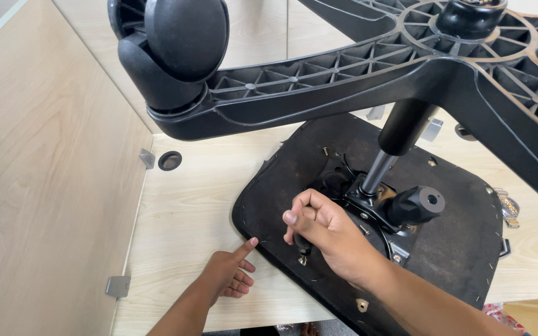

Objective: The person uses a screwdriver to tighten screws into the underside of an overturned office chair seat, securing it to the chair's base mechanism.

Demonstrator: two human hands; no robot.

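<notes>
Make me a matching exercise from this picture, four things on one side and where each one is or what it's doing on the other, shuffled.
Things:
1. left hand
2. right hand
3. caster wheel
4. black knob

Places or states:
A. top left, at the end of a base arm
B. index finger touching the seat's edge
C. sticks out from the mechanism, right of the gas cylinder
D. closed around a small part at the seat's underside

Pairs: 1-B, 2-D, 3-A, 4-C

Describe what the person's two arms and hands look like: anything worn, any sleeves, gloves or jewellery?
Both are bare. The left hand and right hand wear no gloves, and no rings or watch are visible. Both forearms are uncovered up to the picture's edge, with no sleeves in view.
</notes>
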